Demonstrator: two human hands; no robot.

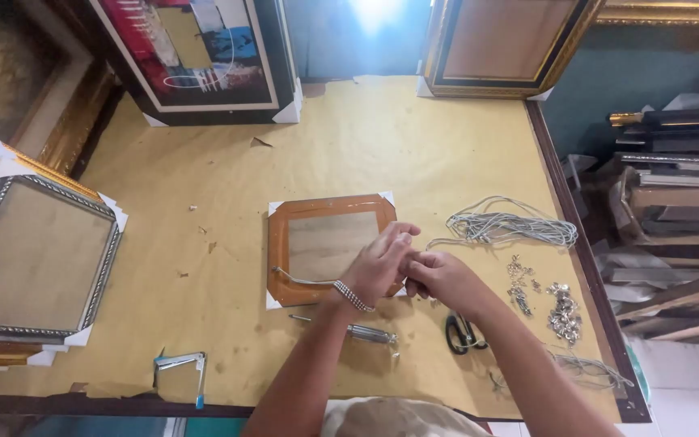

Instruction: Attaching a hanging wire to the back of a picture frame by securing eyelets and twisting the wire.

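A framing workshop: picture frames (38, 259) ring a paper-covered worktable (414, 146).

Small orange-brown wooden frame (329, 249), octagonal-cornered, lay face-down and flat at table centre, plain board back up, white protectors on its corners. Thin grey cord (301, 280) ran across its lower back from nine o'clock toward three o'clock, right end hidden where both hands met at the frame's four o'clock corner.

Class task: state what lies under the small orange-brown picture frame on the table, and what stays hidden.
Under the orange-brown frame lies brown paper covering the table. Both hands, left and right, hide its right edge.
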